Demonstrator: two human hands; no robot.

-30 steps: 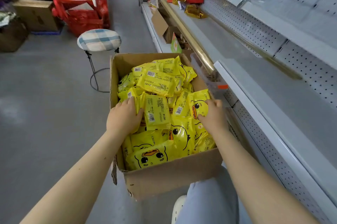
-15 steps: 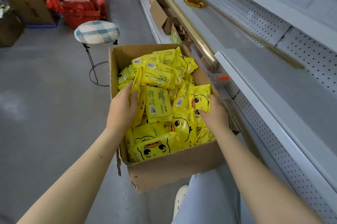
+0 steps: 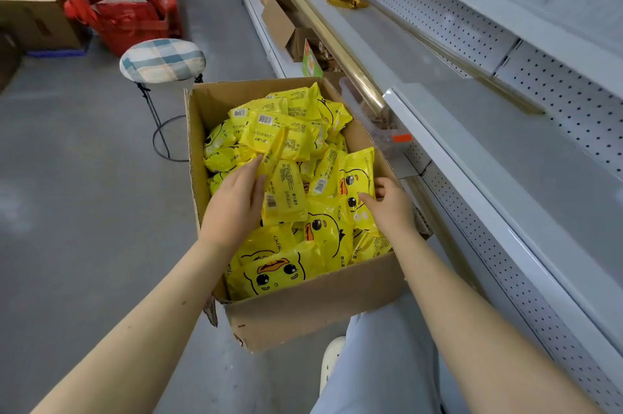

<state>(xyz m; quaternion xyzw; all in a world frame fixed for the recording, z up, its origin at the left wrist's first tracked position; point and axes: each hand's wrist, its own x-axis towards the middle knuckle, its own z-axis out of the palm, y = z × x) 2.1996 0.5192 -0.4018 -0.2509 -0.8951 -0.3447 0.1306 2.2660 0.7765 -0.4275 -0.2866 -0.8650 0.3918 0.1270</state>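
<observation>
Fingertips of the right grip (image 3: 391, 208) lie behind the duck packet (image 3: 355, 171) and cannot be seen. The cardboard box (image 3: 303, 312) hides its lower packets, and the label print (image 3: 286, 191) is too small to read. The red cartons (image 3: 128, 22) at top left are blurred and cut off by the edge.

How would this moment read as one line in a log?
left hand touches yellow pack | right hand grips duck pack | both inside cardboard box
</observation>
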